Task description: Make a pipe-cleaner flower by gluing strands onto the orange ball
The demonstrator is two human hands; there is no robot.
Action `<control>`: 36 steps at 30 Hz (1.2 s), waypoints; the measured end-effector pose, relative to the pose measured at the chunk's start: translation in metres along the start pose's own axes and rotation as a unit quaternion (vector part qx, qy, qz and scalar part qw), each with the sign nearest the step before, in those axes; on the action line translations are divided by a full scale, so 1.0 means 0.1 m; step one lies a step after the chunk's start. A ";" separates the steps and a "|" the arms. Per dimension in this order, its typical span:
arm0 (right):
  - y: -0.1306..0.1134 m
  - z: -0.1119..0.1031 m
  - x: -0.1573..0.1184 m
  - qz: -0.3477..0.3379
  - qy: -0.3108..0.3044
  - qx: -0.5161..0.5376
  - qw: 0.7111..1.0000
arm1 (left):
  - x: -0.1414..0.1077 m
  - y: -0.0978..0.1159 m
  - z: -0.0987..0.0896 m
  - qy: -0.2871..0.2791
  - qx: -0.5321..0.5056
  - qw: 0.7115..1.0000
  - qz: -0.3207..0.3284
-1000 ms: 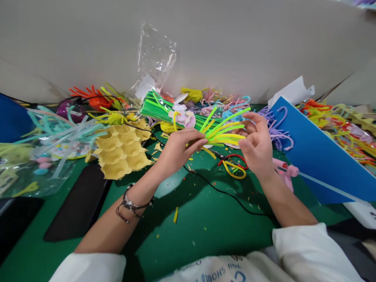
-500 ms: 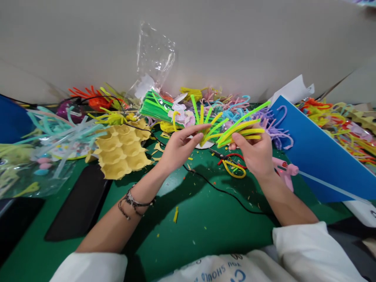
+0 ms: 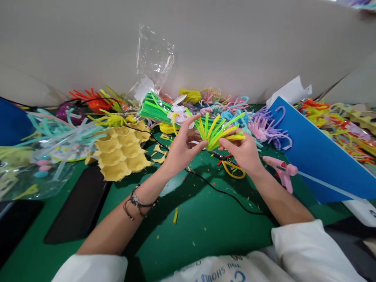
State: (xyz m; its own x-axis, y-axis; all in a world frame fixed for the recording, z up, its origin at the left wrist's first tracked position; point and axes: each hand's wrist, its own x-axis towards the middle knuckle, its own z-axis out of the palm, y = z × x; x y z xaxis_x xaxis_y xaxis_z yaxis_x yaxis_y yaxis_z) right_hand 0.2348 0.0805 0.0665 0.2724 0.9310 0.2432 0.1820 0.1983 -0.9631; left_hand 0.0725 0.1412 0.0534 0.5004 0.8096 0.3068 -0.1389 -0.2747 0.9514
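A fan of bright green and yellow pipe cleaners (image 3: 212, 131) is held up between my two hands, its gathered lower end towards me. My left hand (image 3: 183, 149) grips it from the left, thumb at the base and index finger raised along its edge. From the right, my right hand (image 3: 243, 152) pinches the yellow strands between thumb and fingers; some fingertips are hidden. Below the right hand lie scissors (image 3: 226, 157), partly covered, and a yellow loop (image 3: 233, 172). To the right of that hand rests a pink glue gun (image 3: 282, 170) with a clear glue stick in it.
A yellow egg carton (image 3: 122, 150) and a black phone (image 3: 78, 205) are on the left. Behind stand a bundle of green pipe cleaners (image 3: 155, 111) and purple ones (image 3: 266, 125). A blue board (image 3: 326, 156) leans at right. A black cable (image 3: 220, 192) crosses the green table.
My right hand has moved left, bringing its green and yellow strands against those in my left hand, so the two groups now form one fan. The glue gun is more exposed.
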 end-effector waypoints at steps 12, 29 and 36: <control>0.06 -0.02 0.04 -0.013 0.004 -0.004 1.000 | -0.02 -0.02 0.07 0.006 0.019 0.999 0.026; -0.06 -0.07 -0.05 -0.070 -0.100 0.023 0.992 | -0.03 -0.12 0.17 -0.041 0.056 0.994 0.080; -0.01 -0.06 -0.05 -0.066 -0.072 -0.016 0.995 | 0.00 -0.10 0.14 -0.024 0.117 0.989 0.083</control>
State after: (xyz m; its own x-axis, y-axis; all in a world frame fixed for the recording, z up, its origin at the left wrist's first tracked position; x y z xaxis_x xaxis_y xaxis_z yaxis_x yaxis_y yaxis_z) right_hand 0.2391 0.0739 0.0670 0.1056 0.9326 0.3452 0.2373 0.3135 -0.9195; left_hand 0.0864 0.1367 0.0435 0.5286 0.7190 0.4512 -0.0242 -0.5186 0.8547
